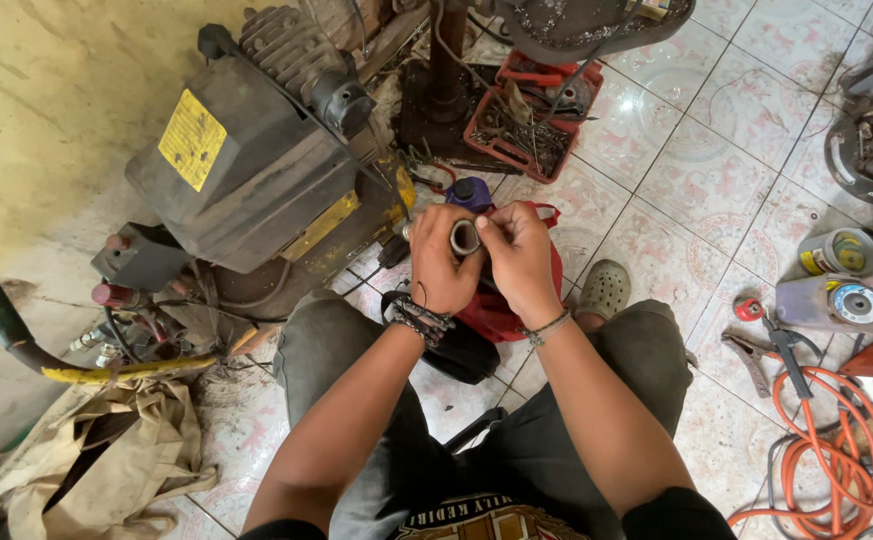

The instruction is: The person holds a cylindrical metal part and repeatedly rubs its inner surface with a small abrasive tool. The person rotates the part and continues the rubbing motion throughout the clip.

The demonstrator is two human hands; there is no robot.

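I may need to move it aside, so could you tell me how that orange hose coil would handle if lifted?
The orange hose coil lies in loose, uneven loops, so it would probably flop and unwind. It looks fairly light. It crosses the pliers, so it might drag them.

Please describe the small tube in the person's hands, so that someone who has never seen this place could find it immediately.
Start at the big dark machine on the left, then move right to the red container on the tiled floor. Just above it, the left hand and right hand meet around a short metal tube. Its open round end faces the camera.

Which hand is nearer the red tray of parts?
Right. The right hand sits below the red tray; the left hand is further left, both gripping the metal tube.
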